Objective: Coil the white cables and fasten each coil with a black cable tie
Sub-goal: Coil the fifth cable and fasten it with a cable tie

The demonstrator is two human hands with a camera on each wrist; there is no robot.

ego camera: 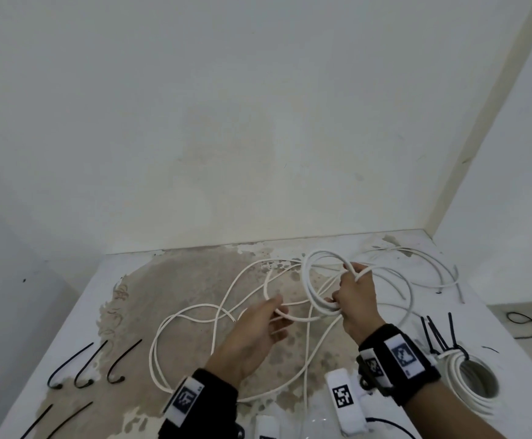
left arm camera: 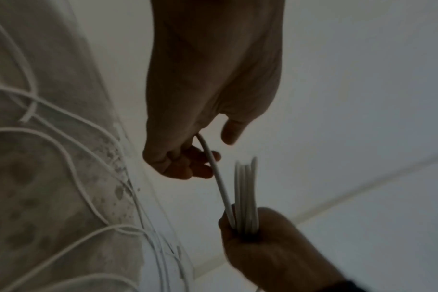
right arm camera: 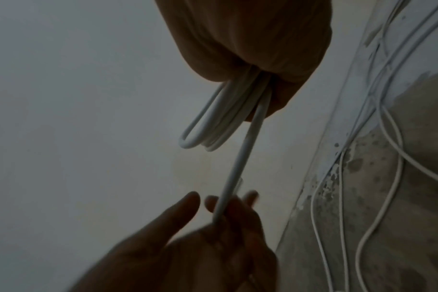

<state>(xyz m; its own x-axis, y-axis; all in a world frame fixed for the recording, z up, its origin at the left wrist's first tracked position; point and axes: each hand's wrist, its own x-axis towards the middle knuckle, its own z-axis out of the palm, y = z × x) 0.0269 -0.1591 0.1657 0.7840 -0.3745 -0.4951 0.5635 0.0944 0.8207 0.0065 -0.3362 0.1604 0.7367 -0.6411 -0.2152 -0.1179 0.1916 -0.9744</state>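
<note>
On stained tabletop (ego camera: 195, 280) loose white cable (ego camera: 176, 318) sprawls; our right hand (ego camera: 358, 299) grips half-wound coil (ego camera: 313, 280) above it; our left hand (ego camera: 258, 331), fingers curled, pinches free strand; spare black cable ties (ego camera: 81, 365) lie left.

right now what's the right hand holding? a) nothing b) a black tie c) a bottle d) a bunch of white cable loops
d: the right hand grips several white cable loops bunched together, while the left hand feeds it a single strand.
</note>
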